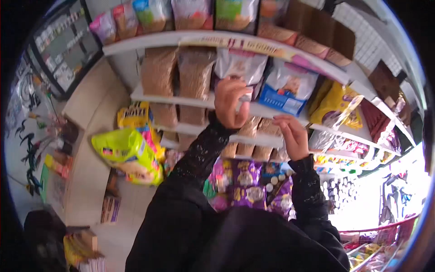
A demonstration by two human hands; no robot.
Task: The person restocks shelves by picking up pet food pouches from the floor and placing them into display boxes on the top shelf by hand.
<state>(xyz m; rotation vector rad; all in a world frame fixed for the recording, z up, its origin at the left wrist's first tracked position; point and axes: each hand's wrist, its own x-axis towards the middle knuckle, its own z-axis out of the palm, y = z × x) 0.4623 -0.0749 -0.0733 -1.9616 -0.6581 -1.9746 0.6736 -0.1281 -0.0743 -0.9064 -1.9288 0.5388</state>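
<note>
My left hand (232, 103) is raised in front of a white and dark bag (240, 63) on the upper middle shelf. Its fingers curl, with the thumb apart from them, and a small pale patch shows in the gap. Lower and to the right, my right hand (292, 137) hangs loosely bent, its fingertips overlapping the shelf edge below a white and blue bag (287, 88). Nothing shows in its fingers. Clear bags of brown pellets (195, 72) stand left of my left hand.
Shelves (158, 98) span the view, with colourful bags along the top and purple packets (248, 196) low down. A lime-green bag (129, 152) stands at the left, a yellow bag (337, 105) at the right. An open cardboard box (324, 27) sits upper right.
</note>
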